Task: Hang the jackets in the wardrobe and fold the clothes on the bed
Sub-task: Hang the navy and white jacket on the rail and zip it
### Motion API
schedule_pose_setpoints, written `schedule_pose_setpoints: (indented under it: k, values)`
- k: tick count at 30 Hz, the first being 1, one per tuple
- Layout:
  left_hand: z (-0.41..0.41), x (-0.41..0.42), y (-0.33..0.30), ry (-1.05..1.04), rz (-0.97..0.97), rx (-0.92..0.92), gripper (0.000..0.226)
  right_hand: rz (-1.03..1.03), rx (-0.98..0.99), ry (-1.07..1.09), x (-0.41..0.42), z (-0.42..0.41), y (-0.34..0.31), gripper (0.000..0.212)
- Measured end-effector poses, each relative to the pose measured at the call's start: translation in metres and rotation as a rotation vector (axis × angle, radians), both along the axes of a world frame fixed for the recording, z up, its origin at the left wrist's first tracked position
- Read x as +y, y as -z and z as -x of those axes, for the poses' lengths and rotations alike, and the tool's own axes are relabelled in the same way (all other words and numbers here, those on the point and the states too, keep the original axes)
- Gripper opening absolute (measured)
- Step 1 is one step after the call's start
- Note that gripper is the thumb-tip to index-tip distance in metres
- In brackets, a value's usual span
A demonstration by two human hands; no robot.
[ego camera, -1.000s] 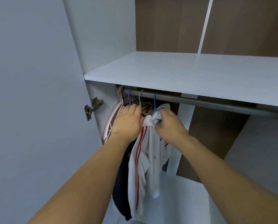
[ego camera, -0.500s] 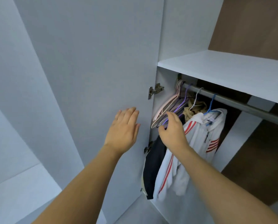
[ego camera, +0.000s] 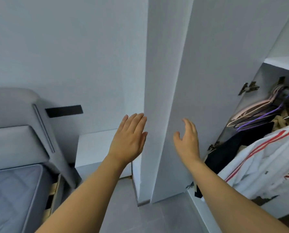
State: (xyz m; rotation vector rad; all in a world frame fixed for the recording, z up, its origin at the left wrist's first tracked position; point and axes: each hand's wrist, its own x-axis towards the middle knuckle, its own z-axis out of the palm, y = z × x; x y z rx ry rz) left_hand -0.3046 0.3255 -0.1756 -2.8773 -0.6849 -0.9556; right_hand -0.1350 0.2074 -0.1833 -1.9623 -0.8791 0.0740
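Note:
A white jacket with red stripes (ego camera: 264, 163) hangs in the open wardrobe at the right, beside a black garment (ego camera: 238, 145). Several bare pink and purple hangers (ego camera: 256, 113) hang left of them. My left hand (ego camera: 128, 140) is held up with straight fingers and holds nothing, in front of the wardrobe door's edge. My right hand (ego camera: 187, 140) hovers with relaxed fingers in front of the open door (ego camera: 207, 81), away from the jackets. The bed (ego camera: 11, 190) shows at the lower left; no clothes on it are in view.
A grey padded headboard (ego camera: 14, 128) stands behind the bed. A white bedside table (ego camera: 93, 148) sits between the bed and the wardrobe. A door hinge (ego camera: 248, 87) is fixed to the wardrobe's side wall. The floor below is grey.
My right hand let go of the white jacket and both hands came out of the wardrobe. My view swung left, bringing the bed and bedside table into sight.

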Motion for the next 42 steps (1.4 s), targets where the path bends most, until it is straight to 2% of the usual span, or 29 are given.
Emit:
schedule_pose_setpoints:
  k: [14, 25, 33, 42]
  values:
    - [0.414, -0.004, 0.033, -0.576, 0.115, 0.005, 0.046, 0.105, 0.008, -0.618, 0.079, 0.383, 0.029, 0.054]
    - [0.680, -0.097, 0.056, -1.181, 0.195, -0.040, 0.044, 0.185, -0.049, -1.246, 0.104, 0.669, 0.047, 0.051]
    - [0.855, -0.254, 0.078, -1.609, 0.245, -0.068, 0.044, 0.270, -0.098, -1.694, 0.008, 0.894, 0.066, 0.051]
    - [1.032, -0.446, 0.116, -1.889, 0.381, -0.137, 0.046, 0.423, -0.115, -2.006, -0.169, 1.110, 0.099, 0.049]
